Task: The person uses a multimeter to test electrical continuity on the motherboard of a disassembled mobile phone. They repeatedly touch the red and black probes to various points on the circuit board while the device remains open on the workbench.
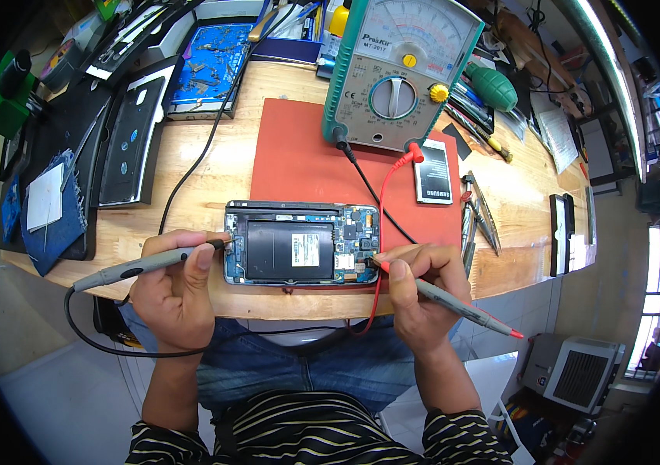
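An opened smartphone lies across the front edge of the red mat, its circuit board and vacant battery bay facing up. My left hand pinches the black test probe, whose tip meets the phone's left end. Between the fingers of my right hand is the red test probe, its tip at the board on the phone's lower right. Leads run from the probes; the red and black plugs sit in the green-and-grey analog multimeter behind the mat. A phone battery rests right of the phone.
Tweezers lie right of the mat, beside a dark narrow frame. A blue parts tray with small pieces stands at the back left, next to a black phone box. A green air blower sits at the back right.
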{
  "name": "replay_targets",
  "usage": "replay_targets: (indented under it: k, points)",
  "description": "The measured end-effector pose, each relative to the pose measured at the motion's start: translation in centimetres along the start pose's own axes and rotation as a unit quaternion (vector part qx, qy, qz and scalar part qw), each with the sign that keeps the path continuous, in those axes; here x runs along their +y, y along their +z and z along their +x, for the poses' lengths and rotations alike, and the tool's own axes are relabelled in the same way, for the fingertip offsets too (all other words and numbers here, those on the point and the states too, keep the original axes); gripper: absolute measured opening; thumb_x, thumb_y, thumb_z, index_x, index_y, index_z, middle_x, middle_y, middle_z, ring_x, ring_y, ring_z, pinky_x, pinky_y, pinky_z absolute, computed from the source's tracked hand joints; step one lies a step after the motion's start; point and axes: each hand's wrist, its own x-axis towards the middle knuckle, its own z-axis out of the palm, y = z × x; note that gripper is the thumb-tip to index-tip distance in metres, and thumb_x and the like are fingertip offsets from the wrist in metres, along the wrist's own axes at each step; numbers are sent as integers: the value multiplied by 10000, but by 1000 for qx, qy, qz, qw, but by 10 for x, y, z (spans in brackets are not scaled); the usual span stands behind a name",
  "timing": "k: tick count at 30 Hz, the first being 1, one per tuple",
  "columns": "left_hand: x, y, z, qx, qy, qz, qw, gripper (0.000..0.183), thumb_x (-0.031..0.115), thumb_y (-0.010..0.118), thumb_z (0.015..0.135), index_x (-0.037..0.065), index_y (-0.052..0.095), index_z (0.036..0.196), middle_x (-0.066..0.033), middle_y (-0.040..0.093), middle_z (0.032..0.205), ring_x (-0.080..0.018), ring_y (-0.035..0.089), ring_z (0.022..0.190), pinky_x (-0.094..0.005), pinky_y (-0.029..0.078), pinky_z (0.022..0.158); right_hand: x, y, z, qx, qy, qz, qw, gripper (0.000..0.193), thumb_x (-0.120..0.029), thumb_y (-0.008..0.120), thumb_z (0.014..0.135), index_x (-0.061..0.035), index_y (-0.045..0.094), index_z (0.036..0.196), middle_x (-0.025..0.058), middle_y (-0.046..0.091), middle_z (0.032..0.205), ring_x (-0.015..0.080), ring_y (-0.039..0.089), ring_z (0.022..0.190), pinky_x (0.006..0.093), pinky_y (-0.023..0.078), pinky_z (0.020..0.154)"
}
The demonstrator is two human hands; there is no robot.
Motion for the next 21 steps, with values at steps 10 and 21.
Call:
replay_targets:
  k: [10,21]
  points:
    - [-2,0,1,-10,-3,-25,1000,118,6,583,910,-41,550,1013,-133,644,919,-173,654,848,-237,504,763,-1,0,0,0,6,13,1000,171,41,612,843,4,447,816,126,617,709,182,660,704,268,544,642]
    - [-2,0,0,-3,-12,-28,1000,119,4,590,905,-46,563,1010,-117,623,941,-168,652,854,-226,502,753,0,0,0,2,-2,-3,1000,175,34,619,838,0,450,814,107,608,693,177,663,690,266,548,628]
